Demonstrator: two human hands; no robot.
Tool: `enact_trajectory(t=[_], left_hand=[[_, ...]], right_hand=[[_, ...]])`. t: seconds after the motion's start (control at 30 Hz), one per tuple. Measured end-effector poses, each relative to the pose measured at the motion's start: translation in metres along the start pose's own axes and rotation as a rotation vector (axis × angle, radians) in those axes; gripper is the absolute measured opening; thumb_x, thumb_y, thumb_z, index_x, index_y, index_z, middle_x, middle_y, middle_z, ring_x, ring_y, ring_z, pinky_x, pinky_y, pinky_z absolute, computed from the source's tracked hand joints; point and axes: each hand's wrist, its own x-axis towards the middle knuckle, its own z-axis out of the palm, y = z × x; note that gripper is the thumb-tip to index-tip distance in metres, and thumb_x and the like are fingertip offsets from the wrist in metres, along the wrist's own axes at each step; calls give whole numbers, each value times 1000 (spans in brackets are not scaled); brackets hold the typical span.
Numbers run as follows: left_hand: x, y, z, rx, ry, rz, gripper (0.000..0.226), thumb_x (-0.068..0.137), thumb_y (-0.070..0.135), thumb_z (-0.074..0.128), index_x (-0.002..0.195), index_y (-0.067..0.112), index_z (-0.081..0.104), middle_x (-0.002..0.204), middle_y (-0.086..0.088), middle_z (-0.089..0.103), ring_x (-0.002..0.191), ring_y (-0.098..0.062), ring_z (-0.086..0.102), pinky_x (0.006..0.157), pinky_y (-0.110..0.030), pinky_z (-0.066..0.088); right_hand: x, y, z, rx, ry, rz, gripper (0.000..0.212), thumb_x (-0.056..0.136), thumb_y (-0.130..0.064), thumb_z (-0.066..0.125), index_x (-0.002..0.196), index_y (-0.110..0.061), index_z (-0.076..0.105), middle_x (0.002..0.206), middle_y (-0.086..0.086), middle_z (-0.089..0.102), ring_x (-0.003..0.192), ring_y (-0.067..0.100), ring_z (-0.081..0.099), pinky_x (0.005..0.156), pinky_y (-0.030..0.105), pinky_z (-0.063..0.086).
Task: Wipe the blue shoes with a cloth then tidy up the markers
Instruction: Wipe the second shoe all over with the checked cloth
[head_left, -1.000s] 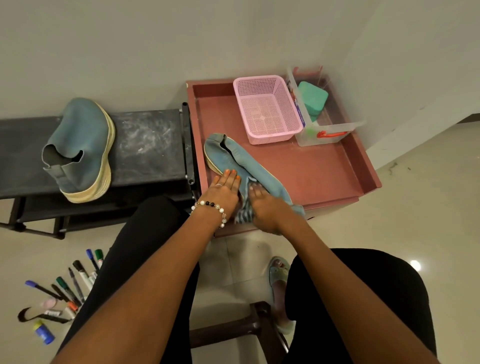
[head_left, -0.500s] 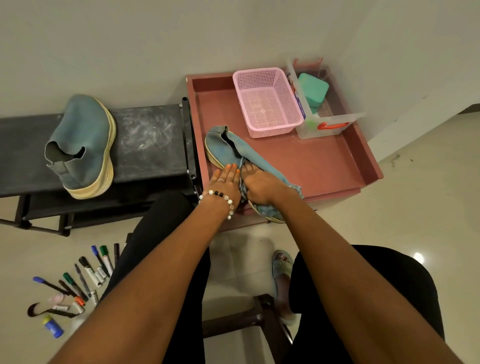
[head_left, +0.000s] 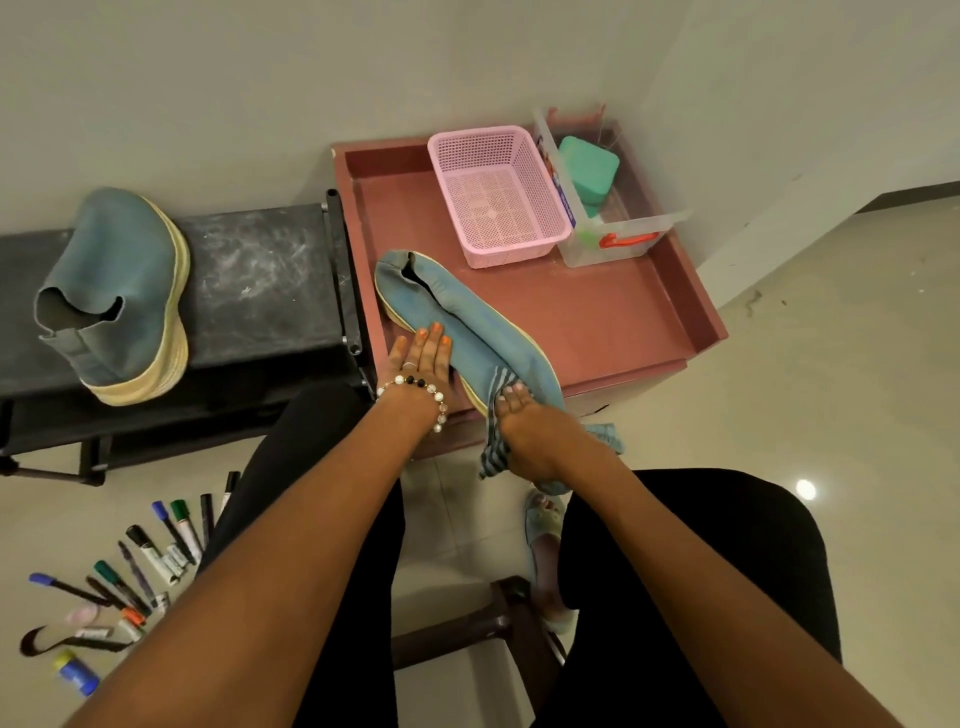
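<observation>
One blue shoe (head_left: 467, 317) lies on its side across the front left of the red tray table (head_left: 623, 322). My left hand (head_left: 423, 358) rests flat on its near side with straight fingers. My right hand (head_left: 524, 426) grips a striped grey cloth (head_left: 493, 447) against the shoe's toe end by the table's front edge. The second blue shoe (head_left: 119, 291) stands on the black bench (head_left: 260, 280) to the left. Several markers (head_left: 150, 561) lie scattered on the floor at the lower left.
A pink mesh basket (head_left: 498, 197) and a clear plastic box (head_left: 613, 234) holding a green block sit at the back of the red table. A dark wooden stool (head_left: 493, 618) stands between my legs. A blue-capped bottle (head_left: 75, 673) lies near the markers.
My right hand has slid with the cloth from the middle of the shoe back down to its toe end. My left hand stays on the shoe.
</observation>
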Motion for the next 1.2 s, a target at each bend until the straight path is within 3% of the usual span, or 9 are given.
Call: enact_trajectory(t=[0.23, 0.5, 0.67, 0.83, 0.93, 1.1, 1.2], left_hand=[[2, -5, 0, 25, -9, 34, 80, 96, 14, 39, 145, -2, -22, 152, -18, -30, 144, -30, -20, 116, -46, -10], [5, -15, 1, 122, -25, 98, 85, 93, 15, 48, 145, -7, -16, 150, -25, -28, 144, -34, -18, 113, -55, -9], [1, -12, 1, 113, -20, 83, 79, 96, 16, 41, 146, -4, -18, 151, -21, -29, 144, -31, -20, 113, -53, -12], [0, -7, 5, 13, 26, 35, 71, 98, 14, 30, 146, 0, -20, 154, -14, -28, 144, -26, -20, 115, -52, -13], [2, -5, 11, 29, 67, 17, 75, 95, 11, 33, 145, -1, -21, 153, -16, -29, 144, -28, -20, 114, -54, -14], [3, 0, 19, 0, 119, -12, 87, 92, 18, 45, 144, -1, -22, 153, -17, -29, 144, -30, -19, 111, -56, -15], [4, 0, 21, 18, 153, -13, 88, 92, 20, 46, 144, -2, -22, 153, -17, -28, 144, -30, -18, 110, -55, -16]], right_hand=[[49, -4, -12, 120, 71, -79, 78, 91, -12, 44, 146, 7, -7, 154, 26, -11, 144, 35, -12, 119, 41, -3], [88, 5, -36, 187, 191, -168, 75, 86, -2, 43, 150, 0, 3, 157, 18, -4, 147, 22, -4, 118, 25, 2], [79, 0, -29, 157, 204, -133, 76, 89, -6, 43, 149, 0, -3, 158, 17, -7, 147, 21, -6, 118, 25, -1], [38, 11, -15, 147, 53, -139, 70, 93, -3, 39, 149, -1, -2, 157, 17, -10, 146, 24, -9, 116, 27, -3], [2, 22, 4, 159, 20, -133, 72, 88, 0, 42, 150, -2, 4, 158, 16, -4, 147, 23, -3, 117, 27, 2], [-17, 16, 18, 135, 111, -67, 70, 86, -7, 48, 148, -1, 16, 156, 16, 15, 145, 26, 15, 117, 35, 18], [-6, 7, 20, 71, 108, -55, 73, 87, -7, 47, 148, 5, 7, 156, 22, 8, 145, 32, 6, 119, 36, 11]])
